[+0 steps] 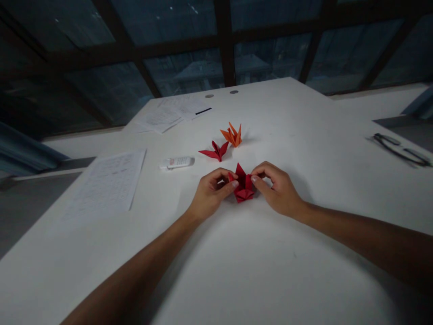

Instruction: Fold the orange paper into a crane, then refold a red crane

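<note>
A red folded-paper origami piece (pixel 244 195) with a raised pointed flap is held between my two hands, low over the white table (pixel 237 266). My left hand (pixel 214 189) pinches its left side between thumb and forefinger. On the opposite side, the thumb and forefinger of my right hand (pixel 275 187) are closed on its right edge. Just beyond stands a red origami crane (pixel 217 151) with its wings spread. An orange origami crane (pixel 232 135) sits right behind it, very near or touching; I cannot tell which.
Left of the cranes lies a white tube-like item (pixel 177 162) with small print. Printed sheets (pixel 108 185) are at the left, with more papers (pixel 169 113) farther back. Black-framed glasses (pixel 401 149) rest at the right. Two small round discs (pixel 234 92) lie near the far edge, before dark windows.
</note>
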Tool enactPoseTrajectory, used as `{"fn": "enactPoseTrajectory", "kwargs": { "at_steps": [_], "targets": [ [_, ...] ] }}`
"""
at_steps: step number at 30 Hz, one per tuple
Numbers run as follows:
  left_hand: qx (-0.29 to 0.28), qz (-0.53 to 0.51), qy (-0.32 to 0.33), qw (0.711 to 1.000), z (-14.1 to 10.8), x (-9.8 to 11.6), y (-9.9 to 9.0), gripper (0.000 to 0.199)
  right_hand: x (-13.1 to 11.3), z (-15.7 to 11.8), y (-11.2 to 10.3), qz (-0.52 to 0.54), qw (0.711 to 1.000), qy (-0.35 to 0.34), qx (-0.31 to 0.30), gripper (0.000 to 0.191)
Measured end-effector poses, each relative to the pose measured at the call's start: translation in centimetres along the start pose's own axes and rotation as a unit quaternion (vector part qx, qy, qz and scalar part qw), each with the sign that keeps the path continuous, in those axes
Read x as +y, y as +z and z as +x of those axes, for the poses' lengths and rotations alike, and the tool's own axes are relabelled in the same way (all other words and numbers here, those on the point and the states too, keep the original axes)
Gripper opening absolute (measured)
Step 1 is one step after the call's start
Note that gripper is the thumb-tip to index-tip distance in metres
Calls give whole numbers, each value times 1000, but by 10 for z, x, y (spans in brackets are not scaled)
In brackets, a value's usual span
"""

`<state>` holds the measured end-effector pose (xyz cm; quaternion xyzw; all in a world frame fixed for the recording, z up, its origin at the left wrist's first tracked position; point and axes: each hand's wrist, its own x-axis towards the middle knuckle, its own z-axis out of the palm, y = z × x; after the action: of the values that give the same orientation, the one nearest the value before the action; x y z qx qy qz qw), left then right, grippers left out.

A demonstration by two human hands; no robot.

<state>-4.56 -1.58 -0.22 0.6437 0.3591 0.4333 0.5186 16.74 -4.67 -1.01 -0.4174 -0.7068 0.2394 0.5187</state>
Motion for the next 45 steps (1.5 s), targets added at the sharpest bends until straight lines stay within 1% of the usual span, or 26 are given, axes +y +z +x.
{"fn": "enactPoseTrajectory", "kwargs": {
  "at_steps": [3,7,11,15,19,22,24,26,30,33,36,40,43,45],
  "targets": [
    [42,19,14,999,4,-4,-3,26,5,2,1,28,998,44,16,10],
    [99,35,29,994,8,-5,-5,24,12,2,3,52,994,93,20,11],
    [115,69,47,990,7,-6,-5,22,16,2,4,65,992,106,7,11],
    [90,112,71,987,3,-6,-5,21,18,2,4,76,991,111,9,12],
    [72,150,88,982,1,-4,-5,21,16,4,5,94,987,132,1,17],
    [62,152,88,983,0,-3,-4,22,14,6,5,97,985,138,-30,22],
    [54,143,83,985,0,-3,-3,22,14,6,5,88,986,132,-49,20],
    [46,126,74,988,0,-3,-2,24,15,6,6,79,987,129,-56,17],
    [28,83,39,995,0,-2,1,36,22,4,8,90,985,145,-26,17],
    [4,54,-3,999,0,0,2,48,24,3,8,101,982,158,-2,19],
    [-18,15,-39,999,1,1,2,55,24,3,8,105,981,164,15,20],
    [-50,-17,-56,997,0,2,-1,59,23,5,6,126,976,173,33,23],
    [-70,-19,-59,996,0,2,-2,60,23,5,6,128,975,178,42,24],
    [-73,-17,-58,996,-1,1,-2,62,22,5,6,134,974,177,42,24]
  ]
}}
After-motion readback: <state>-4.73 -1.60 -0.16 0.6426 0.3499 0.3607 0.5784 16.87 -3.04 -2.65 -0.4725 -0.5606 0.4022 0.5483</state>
